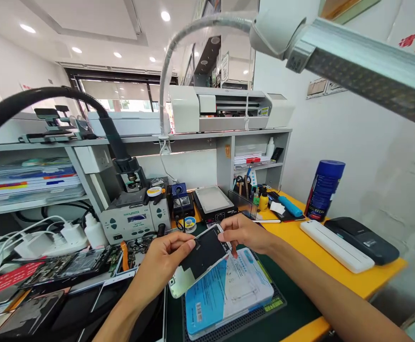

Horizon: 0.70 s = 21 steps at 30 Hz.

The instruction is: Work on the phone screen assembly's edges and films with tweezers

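A phone screen panel (202, 254), with a black sheet over most of its back and a silvery bare end toward me, hangs tilted above the workbench. My left hand (166, 256) grips its left long edge between thumb and fingers. At the panel's far right corner, the thumb and fingers of my right hand (243, 233) are closed on the edge; whether they also pinch something small there is hidden. Below the panel lies a blue and white flat box (232, 294), resting on a dark ridged mat (280, 301).
Phone parts and boards (82, 263) crowd the left side. Behind stand a grey rework station (136, 221), a heating plate (214, 202) and a solder spool (189, 223). A blue spray can (325, 190) and white bar (336, 246) sit right. A lamp (364, 66) hangs overhead.
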### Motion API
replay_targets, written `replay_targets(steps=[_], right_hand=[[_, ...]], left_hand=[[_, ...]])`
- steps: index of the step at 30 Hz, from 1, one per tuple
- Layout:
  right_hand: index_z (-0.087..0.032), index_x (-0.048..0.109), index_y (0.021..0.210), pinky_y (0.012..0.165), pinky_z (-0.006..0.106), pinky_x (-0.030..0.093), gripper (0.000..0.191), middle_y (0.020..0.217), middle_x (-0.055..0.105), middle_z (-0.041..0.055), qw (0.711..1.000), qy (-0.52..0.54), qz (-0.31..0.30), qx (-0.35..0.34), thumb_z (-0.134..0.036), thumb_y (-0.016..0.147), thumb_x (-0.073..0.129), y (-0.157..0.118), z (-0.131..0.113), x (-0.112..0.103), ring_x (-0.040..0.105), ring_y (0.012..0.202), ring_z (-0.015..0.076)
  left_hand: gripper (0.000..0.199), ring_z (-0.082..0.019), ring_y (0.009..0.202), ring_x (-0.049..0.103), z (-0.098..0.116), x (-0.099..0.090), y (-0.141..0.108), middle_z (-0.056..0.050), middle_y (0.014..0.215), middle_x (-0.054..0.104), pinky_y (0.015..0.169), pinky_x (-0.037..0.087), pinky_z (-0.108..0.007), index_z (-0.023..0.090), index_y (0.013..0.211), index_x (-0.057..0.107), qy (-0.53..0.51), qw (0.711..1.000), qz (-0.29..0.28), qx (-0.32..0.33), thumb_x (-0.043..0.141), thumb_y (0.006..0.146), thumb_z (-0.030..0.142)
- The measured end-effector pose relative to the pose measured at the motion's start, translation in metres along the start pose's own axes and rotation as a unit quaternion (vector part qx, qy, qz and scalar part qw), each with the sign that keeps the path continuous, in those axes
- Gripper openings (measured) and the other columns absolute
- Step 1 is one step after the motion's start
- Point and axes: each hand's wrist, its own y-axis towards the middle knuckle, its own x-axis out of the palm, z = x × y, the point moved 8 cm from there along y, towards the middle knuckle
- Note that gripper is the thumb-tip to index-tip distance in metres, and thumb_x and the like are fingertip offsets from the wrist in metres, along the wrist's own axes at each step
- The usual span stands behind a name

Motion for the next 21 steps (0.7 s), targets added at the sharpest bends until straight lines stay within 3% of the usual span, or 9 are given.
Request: replay_targets(steps=[3, 6, 10, 12, 16, 21], right_hand=[[-0.013, 0.060, 0.087, 0.046, 0.019, 0.050, 0.013, 0.071, 0.064, -0.0020, 0.997, 0.073, 0.027, -0.007, -0.025, 0.090, 0.063, 0.001, 0.011, -0.012, 0.064, 0.058, 0.0101], [-0.014, 0.058, 0.096, 0.053, 0.021, 0.052, 0.014, 0.083, 0.067, 0.0009, 0.989, 0.135, 0.059, -0.018, -0.028, 0.092, 0.059, -0.001, 0.016, -0.018, 0.066, 0.068, 0.0121], [-0.016, 0.052, 0.095, 0.068, 0.033, 0.058, 0.019, 0.085, 0.067, 0.0023, 0.983, 0.172, 0.068, -0.017, -0.025, 0.083, 0.064, -0.002, 0.020, -0.005, 0.069, 0.073, 0.0162], [-0.018, 0.048, 0.089, 0.068, 0.035, 0.058, 0.023, 0.080, 0.066, 0.0010, 0.983, 0.169, 0.070, -0.014, -0.021, 0.073, 0.065, -0.003, 0.021, 0.005, 0.068, 0.069, 0.0163], [-0.020, 0.047, 0.086, 0.063, 0.035, 0.058, 0.028, 0.079, 0.064, 0.0005, 0.991, 0.106, 0.084, -0.023, -0.021, 0.067, 0.067, -0.010, 0.016, 0.016, 0.068, 0.070, 0.0188], [-0.022, 0.057, 0.089, 0.063, 0.030, 0.048, 0.025, 0.077, 0.061, -0.0002, 0.980, -0.073, 0.154, -0.106, -0.032, 0.073, 0.074, -0.027, -0.003, 0.013, 0.059, 0.069, 0.0172]], left_hand=[[0.037, -0.017, 0.069, 0.061, -0.002, -0.009, 0.003, -0.004, 0.083, 0.071, 0.059, 0.046, -0.026, 0.021, 0.109, 0.069, -0.044, 0.998, 0.036, 0.002, 0.066, 0.080, 0.044], [0.040, -0.018, 0.071, 0.058, 0.005, -0.010, 0.002, -0.006, 0.086, 0.068, 0.059, 0.049, -0.030, 0.021, 0.112, 0.067, -0.083, 0.995, 0.042, 0.026, 0.054, 0.087, 0.049], [0.036, -0.022, 0.076, 0.060, 0.007, 0.008, -0.002, -0.010, 0.090, 0.069, 0.062, 0.051, -0.034, 0.016, 0.101, 0.071, -0.072, 0.997, 0.012, 0.030, 0.062, 0.082, 0.045], [0.033, -0.020, 0.070, 0.060, 0.002, 0.018, -0.003, -0.008, 0.081, 0.069, 0.066, 0.051, -0.034, 0.016, 0.100, 0.071, -0.044, 0.999, 0.027, 0.015, 0.067, 0.081, 0.041], [0.035, -0.021, 0.069, 0.062, -0.006, 0.031, 0.000, -0.007, 0.080, 0.071, 0.069, 0.051, -0.036, 0.014, 0.093, 0.072, -0.005, 0.998, 0.064, 0.001, 0.063, 0.083, 0.046], [0.037, -0.022, 0.085, 0.063, 0.000, 0.038, 0.001, -0.006, 0.091, 0.074, 0.079, 0.049, -0.034, 0.017, 0.106, 0.071, 0.003, 0.997, 0.074, 0.033, 0.060, 0.085, 0.047]])
